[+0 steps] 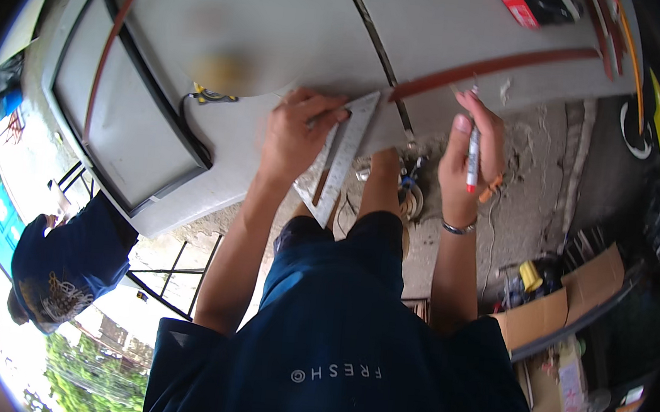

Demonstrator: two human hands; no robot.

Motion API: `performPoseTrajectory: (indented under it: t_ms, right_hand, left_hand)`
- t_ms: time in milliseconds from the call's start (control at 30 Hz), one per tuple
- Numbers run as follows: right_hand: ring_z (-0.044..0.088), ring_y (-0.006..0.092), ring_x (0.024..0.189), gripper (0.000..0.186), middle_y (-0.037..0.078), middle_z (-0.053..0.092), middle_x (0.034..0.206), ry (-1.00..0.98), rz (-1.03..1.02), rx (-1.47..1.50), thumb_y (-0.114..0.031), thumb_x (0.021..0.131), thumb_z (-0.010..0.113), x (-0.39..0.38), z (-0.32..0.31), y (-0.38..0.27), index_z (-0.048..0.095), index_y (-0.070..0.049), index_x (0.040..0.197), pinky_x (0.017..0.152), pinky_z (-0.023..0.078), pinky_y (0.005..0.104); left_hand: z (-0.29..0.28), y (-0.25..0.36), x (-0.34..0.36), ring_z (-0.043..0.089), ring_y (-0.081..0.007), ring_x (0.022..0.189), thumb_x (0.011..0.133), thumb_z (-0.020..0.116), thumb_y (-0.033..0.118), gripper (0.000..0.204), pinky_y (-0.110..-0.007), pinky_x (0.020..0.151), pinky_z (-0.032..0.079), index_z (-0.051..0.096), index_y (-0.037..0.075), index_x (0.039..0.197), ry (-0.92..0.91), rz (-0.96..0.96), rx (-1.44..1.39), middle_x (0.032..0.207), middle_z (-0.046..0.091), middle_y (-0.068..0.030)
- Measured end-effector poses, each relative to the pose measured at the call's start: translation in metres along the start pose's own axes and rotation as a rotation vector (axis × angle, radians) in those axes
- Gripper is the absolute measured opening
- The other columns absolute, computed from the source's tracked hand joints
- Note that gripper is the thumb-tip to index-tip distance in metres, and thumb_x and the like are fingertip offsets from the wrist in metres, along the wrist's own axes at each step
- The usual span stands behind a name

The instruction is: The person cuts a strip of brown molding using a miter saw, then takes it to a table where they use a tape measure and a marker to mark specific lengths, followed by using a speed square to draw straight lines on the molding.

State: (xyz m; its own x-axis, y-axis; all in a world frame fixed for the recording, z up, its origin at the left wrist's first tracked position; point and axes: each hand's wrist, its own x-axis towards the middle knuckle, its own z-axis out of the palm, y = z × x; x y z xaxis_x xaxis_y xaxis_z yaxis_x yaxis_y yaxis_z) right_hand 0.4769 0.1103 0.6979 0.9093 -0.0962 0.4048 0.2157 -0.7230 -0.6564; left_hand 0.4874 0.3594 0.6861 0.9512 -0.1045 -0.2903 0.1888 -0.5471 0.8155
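Note:
My left hand [302,130] is closed on a grey metal triangular set square [352,146], its fingers near the upper part and one corner pointing down toward my knees. The square is at the near edge of the grey worktop [283,16]. In my right hand [470,147] is a white marker [472,157] with a red end, held between thumb and fingers. Just beyond that hand, a long red-brown bar [496,68] lies along the worktop. A dark narrow strip [374,35] crosses the top between my hands.
A black rectangular frame [120,15] and a yellow-black tape measure [213,96] lie to the left. Another person [70,263] stands at far left. A power tool [412,197] rests on the floor by my legs; a cardboard box [542,319] stands at right. A blur obscures part of the worktop.

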Motion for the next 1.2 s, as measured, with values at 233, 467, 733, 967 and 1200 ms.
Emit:
performPoseTrajectory:
  t_ms: [233, 467, 733, 967, 1200]
  right_hand:
    - [0.070, 0.0280, 0.093, 0.023, 0.013, 0.074, 0.105, -0.137, -0.142, 0.174, -0.003, 0.098, 0.062, 0.102, 0.045, -0.039, 0.065, -0.002, 0.121, 0.080, 0.055, 0.0374]
    - [0.069, 0.0274, 0.086, 0.023, 0.006, 0.074, 0.092, -0.330, -0.650, -0.042, -0.007, 0.092, 0.069, 0.221, 0.221, -0.085, 0.066, -0.009, 0.114, 0.075, 0.056, 0.0395]
    - [0.064, 0.0339, 0.100, 0.020, 0.015, 0.069, 0.089, -0.397, -0.817, -0.084, -0.007, 0.088, 0.058, 0.284, 0.325, -0.083, 0.069, -0.008, 0.105, 0.090, 0.050, 0.0450]
    - [0.064, 0.0306, 0.110, 0.015, 0.010, 0.073, 0.097, -0.745, -0.453, -0.070, -0.007, 0.091, 0.060, 0.252, 0.221, -0.106, 0.067, -0.011, 0.104, 0.095, 0.051, 0.0426]
    - [0.069, 0.0272, 0.086, 0.033, 0.011, 0.067, 0.096, -0.541, -0.141, 0.205, -0.008, 0.086, 0.079, 0.140, 0.092, -0.108, 0.063, -0.006, 0.115, 0.074, 0.053, 0.0405]
  left_hand:
    - [-0.070, 0.032, -0.019, 0.067, -0.0223, 0.081, 0.087, 0.075, 0.006, 0.021, -0.033, 0.073, 0.053, 0.079, 0.005, 0.108, 0.100, -0.069, -0.108, 0.091, 0.071, -0.0112]
    - [-0.134, 0.016, -0.102, 0.066, -0.0187, 0.084, 0.085, 0.075, 0.003, 0.023, -0.030, 0.076, 0.051, 0.078, 0.000, 0.108, 0.324, -0.203, -0.134, 0.090, 0.069, -0.0104]
    - [-0.153, -0.028, -0.192, 0.062, -0.0127, 0.083, 0.084, 0.070, -0.005, 0.029, -0.026, 0.076, 0.049, 0.077, -0.001, 0.112, 0.507, -0.397, -0.229, 0.094, 0.068, -0.0084]
    - [-0.156, -0.048, -0.213, 0.059, -0.0116, 0.085, 0.097, 0.072, 0.016, 0.018, -0.024, 0.076, 0.044, 0.069, -0.002, 0.101, 0.547, -0.270, -0.442, 0.093, 0.066, -0.0053]
    - [-0.158, -0.034, -0.143, 0.056, -0.0108, 0.062, 0.102, 0.065, 0.034, 0.037, -0.023, 0.052, 0.041, 0.066, -0.001, 0.113, 0.422, -0.063, -0.967, 0.099, 0.064, -0.0080]
